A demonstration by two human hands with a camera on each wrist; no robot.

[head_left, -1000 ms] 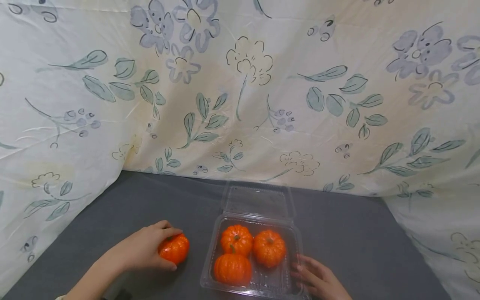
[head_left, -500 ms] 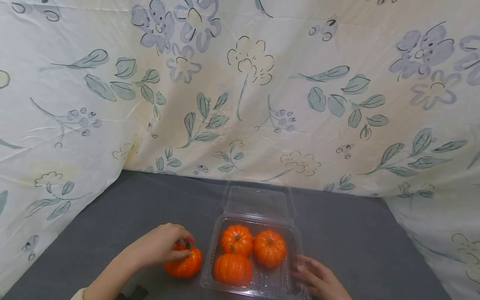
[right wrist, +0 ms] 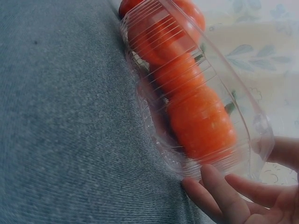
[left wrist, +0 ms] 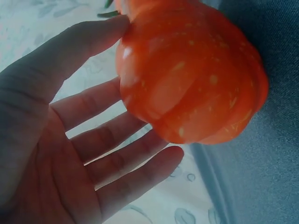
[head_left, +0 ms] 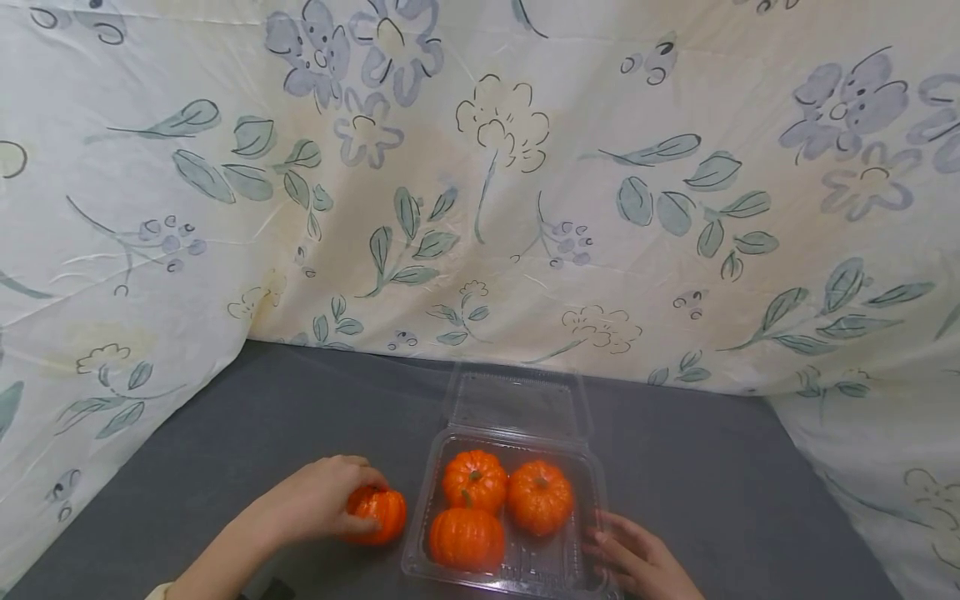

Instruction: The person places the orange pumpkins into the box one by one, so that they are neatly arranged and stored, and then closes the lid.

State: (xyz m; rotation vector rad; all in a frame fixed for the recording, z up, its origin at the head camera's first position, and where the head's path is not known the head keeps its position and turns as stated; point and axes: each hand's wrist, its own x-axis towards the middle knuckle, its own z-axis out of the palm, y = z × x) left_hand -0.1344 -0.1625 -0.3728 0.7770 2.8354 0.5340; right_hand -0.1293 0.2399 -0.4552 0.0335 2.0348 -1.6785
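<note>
My left hand (head_left: 327, 498) grips a small orange pumpkin (head_left: 378, 515) just left of the clear plastic clamshell container (head_left: 416, 546). In the left wrist view the thumb (left wrist: 93, 42) lies near its green stem (left wrist: 108, 14), and the fingers reach behind it, their tips partly hidden. Inside the container sit three more pumpkins: one at the back left (head_left: 474, 481), one at the right (head_left: 540, 497) and one at the front left (head_left: 467, 539). My right hand (head_left: 637, 557) holds the container's right side, with fingers against the outer wall and a digit at the rim in the right wrist view.
The container's lid (head_left: 517, 404) lies folded back behind it. A dark grey cloth (head_left: 675, 467) covers the table. Floral curtains (head_left: 510, 208) hang at the back and on both sides. A small black object (head_left: 279, 590) shows beneath the left forearm.
My left hand has brought its pumpkin rightward, closer to the container, and its fingers have shifted over the top of it. The right hand and the container have stayed put.
</note>
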